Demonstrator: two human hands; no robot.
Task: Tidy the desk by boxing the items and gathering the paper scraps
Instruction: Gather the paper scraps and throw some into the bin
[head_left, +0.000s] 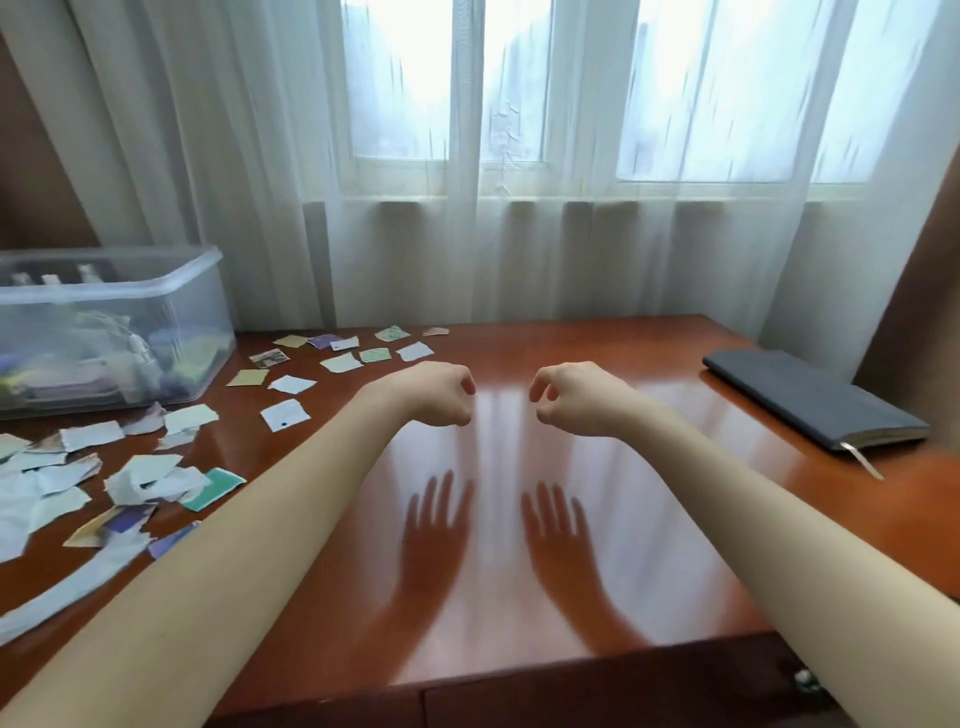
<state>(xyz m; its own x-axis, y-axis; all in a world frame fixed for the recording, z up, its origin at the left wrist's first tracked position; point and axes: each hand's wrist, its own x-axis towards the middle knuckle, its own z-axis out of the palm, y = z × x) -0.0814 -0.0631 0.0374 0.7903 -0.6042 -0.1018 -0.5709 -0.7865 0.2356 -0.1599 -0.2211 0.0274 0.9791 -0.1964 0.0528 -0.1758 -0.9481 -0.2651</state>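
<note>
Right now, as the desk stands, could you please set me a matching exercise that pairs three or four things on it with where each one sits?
Things:
1 clear plastic box
2 paper scraps
3 dark notebook
4 left hand and right hand

Places:
A right side of the desk
B above the desk's middle, empty
C far left corner
D strewn over the left half

Pairs: 1-C; 2-D; 3-A; 4-B

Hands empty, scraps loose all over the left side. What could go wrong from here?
1. The paper scraps lie loose close by the left forearm; a careless sweep might push some off the desk.
2. The notebook sits far right, apart from the rest, easily overlooked.
3. The clear box already holds a pile of things, so the notebook may not lie flat in it.
</note>
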